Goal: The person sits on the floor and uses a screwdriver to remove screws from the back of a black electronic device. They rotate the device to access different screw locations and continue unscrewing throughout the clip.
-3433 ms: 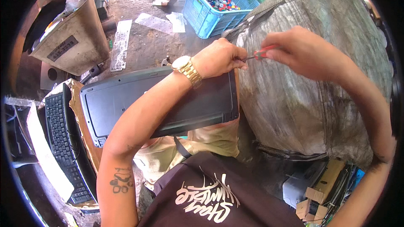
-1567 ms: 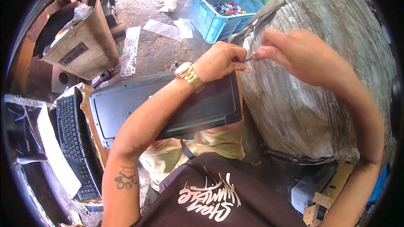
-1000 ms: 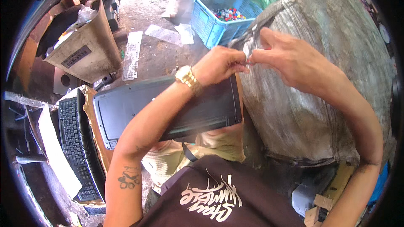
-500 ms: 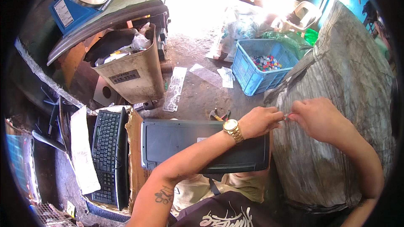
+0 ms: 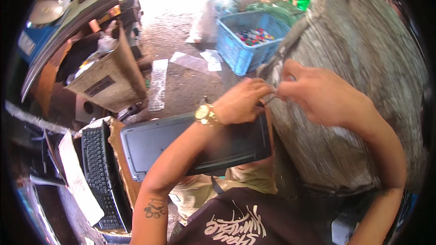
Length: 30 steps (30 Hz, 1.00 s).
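Observation:
My left hand (image 5: 243,101), below a gold-coloured wristwatch (image 5: 205,114), reaches across a black keyboard lying face down (image 5: 181,143) over my lap. Its fingers are pinched together close to the keyboard's right end. Facing it, my right hand (image 5: 320,94) is closed too, fingers curled and slightly blurred. Between the two sets of fingertips there is something small and thin that I cannot make out. Directly behind and beside them bulges a large grey-brown woven sack (image 5: 359,63); whether the small thing belongs to it cannot be seen.
At left, a second black keyboard (image 5: 97,177) stands in a cardboard box (image 5: 119,154). Ahead are a dirty beige bin (image 5: 109,79) of scrap and a blue crate (image 5: 236,52) holding colourful bottle caps (image 5: 255,36). Flat translucent strips (image 5: 159,86) lie on the floor.
The view has swung, so the surroundings sit further left in the picture. Both hands remain together beside the sack; the right hand has turned, its knuckles raised.

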Each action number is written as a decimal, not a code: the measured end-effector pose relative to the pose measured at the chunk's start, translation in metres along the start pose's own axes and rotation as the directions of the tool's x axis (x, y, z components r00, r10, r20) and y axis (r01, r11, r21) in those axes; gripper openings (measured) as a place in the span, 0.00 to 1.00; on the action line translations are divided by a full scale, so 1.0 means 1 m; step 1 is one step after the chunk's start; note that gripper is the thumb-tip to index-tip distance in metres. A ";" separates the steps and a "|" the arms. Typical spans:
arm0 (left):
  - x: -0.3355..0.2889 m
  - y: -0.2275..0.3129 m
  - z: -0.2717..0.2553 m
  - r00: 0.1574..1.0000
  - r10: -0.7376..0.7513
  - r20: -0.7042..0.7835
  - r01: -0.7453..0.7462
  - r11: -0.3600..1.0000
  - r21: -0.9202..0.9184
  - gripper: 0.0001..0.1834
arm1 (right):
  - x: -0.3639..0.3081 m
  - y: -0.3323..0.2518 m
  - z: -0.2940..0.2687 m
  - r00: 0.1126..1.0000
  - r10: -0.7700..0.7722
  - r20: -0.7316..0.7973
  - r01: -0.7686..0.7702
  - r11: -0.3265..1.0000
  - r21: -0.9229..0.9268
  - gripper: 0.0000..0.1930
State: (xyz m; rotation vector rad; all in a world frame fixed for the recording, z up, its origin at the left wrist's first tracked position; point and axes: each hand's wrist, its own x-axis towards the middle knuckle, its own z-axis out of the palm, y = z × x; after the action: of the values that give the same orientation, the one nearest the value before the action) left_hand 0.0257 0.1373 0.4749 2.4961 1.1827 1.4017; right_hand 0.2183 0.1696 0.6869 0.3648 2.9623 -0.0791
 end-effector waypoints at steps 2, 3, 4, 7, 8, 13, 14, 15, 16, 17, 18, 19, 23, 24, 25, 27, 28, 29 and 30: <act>-0.005 -0.004 -0.005 0.936 -0.169 0.309 0.146 0.985 0.097 0.19 | -0.002 0.009 0.007 0.994 0.095 0.050 -0.099 0.992 0.072 0.13; -0.005 -0.005 -0.004 0.918 -0.218 0.331 0.232 0.973 -0.003 0.15 | -0.003 0.013 0.009 0.999 0.047 0.003 -0.047 0.994 0.099 0.14; -0.005 -0.007 -0.004 0.926 -0.198 0.320 0.221 0.975 -0.037 0.14 | -0.008 0.016 0.008 0.997 0.044 -0.059 -0.040 0.996 0.079 0.14; -0.006 -0.011 -0.007 0.919 -0.216 0.329 0.261 0.960 -0.098 0.10 | -0.026 0.021 0.002 0.963 0.070 -0.260 -0.053 0.996 0.074 0.14; -0.006 -0.011 -0.007 0.910 -0.232 0.343 0.264 0.963 -0.048 0.10 | -0.036 0.019 0.000 0.929 0.102 -0.356 -0.072 0.993 0.098 0.14; -0.001 -0.007 -0.004 0.918 -0.170 0.359 0.108 0.977 0.186 0.07 | -0.096 0.008 0.002 0.779 0.418 -0.467 -0.264 0.895 0.360 0.16; 0.000 -0.007 -0.006 0.934 -0.219 0.282 0.156 0.961 0.230 0.06 | -0.106 0.006 0.008 0.735 0.485 -0.474 -0.290 0.857 0.427 0.16; 0.001 -0.009 -0.010 0.938 -0.272 0.213 0.209 0.938 0.276 0.06 | -0.113 0.006 0.013 0.684 0.569 -0.456 -0.325 0.798 0.507 0.15; 0.000 -0.013 -0.018 0.925 -0.349 0.154 0.284 0.900 0.332 0.06 | -0.120 0.006 0.019 0.681 0.542 -0.493 -0.288 0.817 0.500 0.15; 0.001 -0.021 -0.030 0.884 -0.451 0.125 0.364 0.829 0.424 0.09 | -0.125 0.005 0.027 0.653 0.587 -0.479 -0.305 0.783 0.542 0.16; -0.003 -0.027 -0.046 0.876 -0.471 0.105 0.389 0.817 0.424 0.09 | -0.130 0.005 0.035 0.653 0.576 -0.491 -0.275 0.785 0.555 0.16; -0.009 -0.033 -0.061 0.863 -0.498 0.083 0.421 0.801 0.426 0.10 | -0.133 0.006 0.043 0.638 0.585 -0.500 -0.258 0.775 0.577 0.16; -0.047 -0.057 -0.124 0.769 -0.636 0.066 0.501 0.664 0.555 0.11 | -0.145 0.016 0.073 0.555 0.663 -0.502 -0.212 0.696 0.686 0.16; -0.060 -0.061 -0.141 0.768 -0.638 0.053 0.501 0.650 0.571 0.10 | -0.148 0.019 0.078 0.534 0.687 -0.493 -0.221 0.676 0.703 0.15; -0.070 -0.065 -0.158 0.635 -0.771 0.052 0.568 0.512 0.644 0.11 | -0.150 0.020 0.081 0.510 0.709 -0.487 -0.233 0.659 0.715 0.15; -0.093 -0.059 -0.180 0.670 -0.739 -0.075 0.500 0.374 0.781 0.20 | -0.150 0.022 0.085 0.494 0.730 -0.472 -0.225 0.632 0.742 0.14; -0.101 -0.052 -0.178 0.756 -0.635 -0.156 0.438 0.315 0.842 0.30 | -0.148 0.021 0.085 0.471 0.738 -0.484 -0.220 0.630 0.745 0.14; -0.102 -0.048 -0.173 0.802 -0.580 -0.145 0.445 0.417 0.793 0.36 | -0.142 0.020 0.084 0.524 0.676 -0.517 -0.213 0.692 0.689 0.15; -0.101 -0.040 -0.166 0.739 -0.662 -0.125 0.524 0.447 0.725 0.42 | -0.135 0.017 0.084 0.571 0.637 -0.519 -0.189 0.717 0.671 0.16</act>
State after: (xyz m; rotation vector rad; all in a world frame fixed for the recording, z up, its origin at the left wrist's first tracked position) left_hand -0.1523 0.0498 0.4858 2.0098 2.6310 0.5203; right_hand 0.3637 0.1482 0.6251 1.5587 3.3928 -0.9770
